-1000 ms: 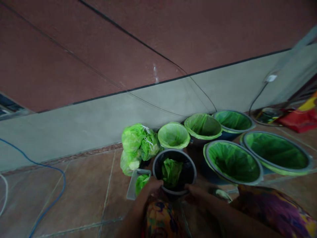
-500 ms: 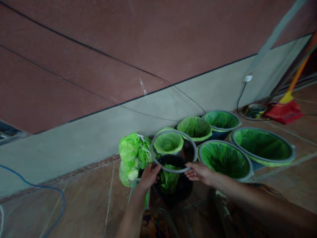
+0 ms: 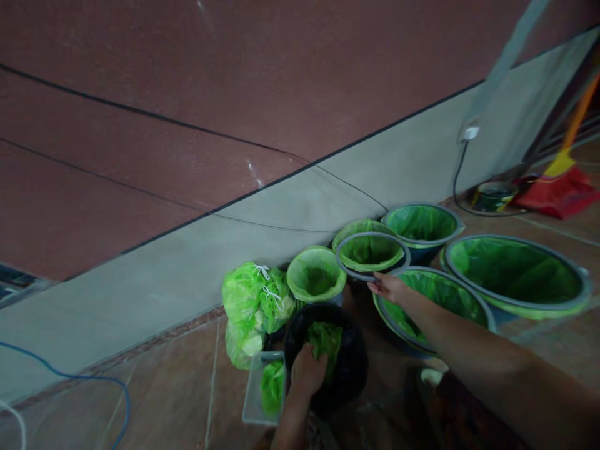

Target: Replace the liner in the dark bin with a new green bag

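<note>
My right hand (image 3: 388,289) pinches the near edge of a grey ring (image 3: 345,267), which looks like a bin rim. It is held over a lined bin (image 3: 364,226) by the wall. My left hand (image 3: 309,370) reaches into a black bin (image 3: 359,359), its fingers closed on a crumpled green plastic bag (image 3: 325,340); the fingertips are partly hidden. Left of the black bin stands a clear plastic container (image 3: 253,400) with more green plastic (image 3: 272,386) inside.
Several bins with green liners, such as the small one (image 3: 316,275) and the large one (image 3: 515,272), stand along the wall. Tied green bags (image 3: 246,294) sit left. A red dustpan (image 3: 557,194), a tin (image 3: 493,197) and a blue hose (image 3: 70,375) lie on the floor.
The grey ring has moved right, from over the black bin, now in my right hand only. My left hand has let go of it and gone down to the green bag.
</note>
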`<state>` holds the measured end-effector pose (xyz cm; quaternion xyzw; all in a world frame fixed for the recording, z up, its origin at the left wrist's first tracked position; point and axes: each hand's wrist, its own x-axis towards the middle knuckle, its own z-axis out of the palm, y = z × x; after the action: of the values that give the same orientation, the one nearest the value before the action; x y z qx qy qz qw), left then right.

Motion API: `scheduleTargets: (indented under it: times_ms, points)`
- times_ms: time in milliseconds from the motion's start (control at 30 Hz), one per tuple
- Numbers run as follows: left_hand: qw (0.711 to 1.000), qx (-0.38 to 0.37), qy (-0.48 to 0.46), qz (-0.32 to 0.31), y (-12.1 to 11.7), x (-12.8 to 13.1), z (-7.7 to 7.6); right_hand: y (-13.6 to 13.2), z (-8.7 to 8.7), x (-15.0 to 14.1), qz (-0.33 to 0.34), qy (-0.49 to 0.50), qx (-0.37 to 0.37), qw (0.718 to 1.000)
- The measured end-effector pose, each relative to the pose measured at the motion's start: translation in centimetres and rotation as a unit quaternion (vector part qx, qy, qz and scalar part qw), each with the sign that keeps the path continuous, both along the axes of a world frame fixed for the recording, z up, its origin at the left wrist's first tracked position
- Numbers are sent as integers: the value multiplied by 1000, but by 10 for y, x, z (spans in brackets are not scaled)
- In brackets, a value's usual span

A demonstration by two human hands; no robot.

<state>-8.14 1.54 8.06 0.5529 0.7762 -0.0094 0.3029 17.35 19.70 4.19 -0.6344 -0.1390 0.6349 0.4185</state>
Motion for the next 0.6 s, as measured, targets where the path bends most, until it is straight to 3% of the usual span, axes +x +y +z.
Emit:
scheduleTargets:
  times_ms: [133, 267, 433, 600]
  points:
    - [995, -29, 96, -21, 3, 5, -2, 2, 1, 4, 48, 41, 25, 998]
    - [993, -42, 104, -26, 1, 2, -3, -3, 0, 7, 91, 26, 16, 995]
    - [994, -53, 94, 19, -2, -8, -4, -4, -3, 5, 82, -55, -11, 995]
    - [991, -48, 105, 70, -1, -18, -10, -5, -6, 0, 139, -80, -24, 987]
